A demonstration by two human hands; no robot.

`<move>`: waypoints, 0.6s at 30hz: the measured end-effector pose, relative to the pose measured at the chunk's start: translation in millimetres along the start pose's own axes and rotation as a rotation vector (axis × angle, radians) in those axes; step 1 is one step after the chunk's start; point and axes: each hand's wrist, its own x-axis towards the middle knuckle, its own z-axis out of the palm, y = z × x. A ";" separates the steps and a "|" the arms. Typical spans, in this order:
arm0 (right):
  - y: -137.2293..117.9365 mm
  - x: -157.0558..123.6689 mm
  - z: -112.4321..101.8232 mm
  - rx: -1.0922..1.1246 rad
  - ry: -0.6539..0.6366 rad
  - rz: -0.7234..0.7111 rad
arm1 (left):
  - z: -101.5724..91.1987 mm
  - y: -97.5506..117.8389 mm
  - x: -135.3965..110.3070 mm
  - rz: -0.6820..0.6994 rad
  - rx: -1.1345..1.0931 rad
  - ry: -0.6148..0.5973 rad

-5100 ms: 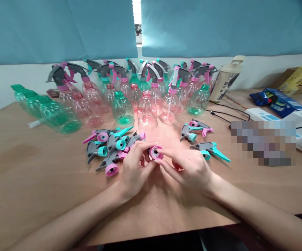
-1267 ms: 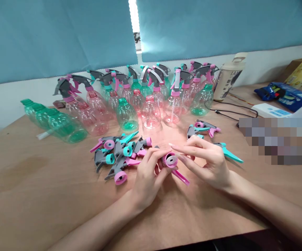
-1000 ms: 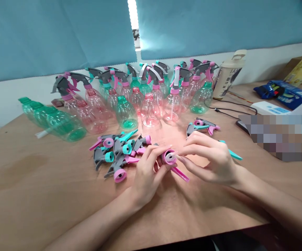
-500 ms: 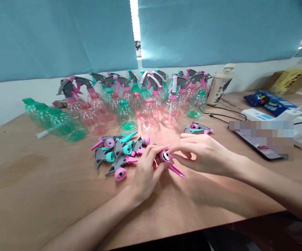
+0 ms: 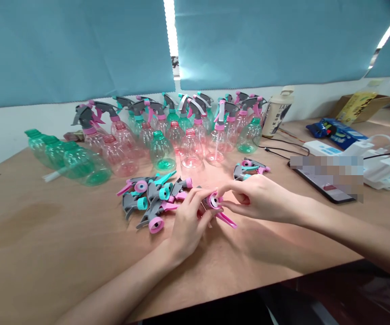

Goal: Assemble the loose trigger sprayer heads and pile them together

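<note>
My left hand [image 5: 188,222] is closed round a grey spray trigger head [image 5: 215,204] with a pink screw cap and a pink lever pointing down to the right. My right hand [image 5: 259,197] pinches at the open mouth of that pink cap with thumb and forefinger; what sits between the fingertips is too small to make out. Both hands rest low over the wooden table [image 5: 46,234]. A heap of loose trigger heads [image 5: 150,198], pink and teal, lies just left of my left hand.
Several clear pink and green spray bottles [image 5: 188,135] stand at the back, some with heads on; green bottles [image 5: 69,155] lie at the left. Two more trigger heads [image 5: 250,167] lie behind my right hand. A phone [image 5: 323,180], power strip [image 5: 330,148], cables and a beige jug [image 5: 276,113] sit right.
Both hands stay on the same trigger head; the right fingers have closed in on the cap's mouth. The camera has swung slightly, showing more of the table's right side.
</note>
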 end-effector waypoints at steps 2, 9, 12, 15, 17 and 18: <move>-1.5 1.9 -0.9 -0.028 0.002 -0.011 | -0.3 0.3 -0.6 -0.018 -0.020 0.001; -7.1 7.1 0.1 -0.042 0.030 -0.040 | -3.5 2.2 1.7 -0.010 -0.018 0.032; -8.9 7.6 3.5 -0.038 0.065 -0.050 | -3.3 2.2 1.9 -0.007 -0.019 0.028; -10.8 8.1 5.7 -0.006 0.096 -0.040 | -2.6 1.0 1.6 -0.015 -0.022 0.021; -11.7 8.2 4.5 -0.008 0.088 -0.023 | -2.4 0.4 1.5 -0.011 -0.026 0.014; -12.0 8.1 2.9 -0.019 0.072 -0.017 | -2.3 0.4 1.4 -0.004 -0.025 0.009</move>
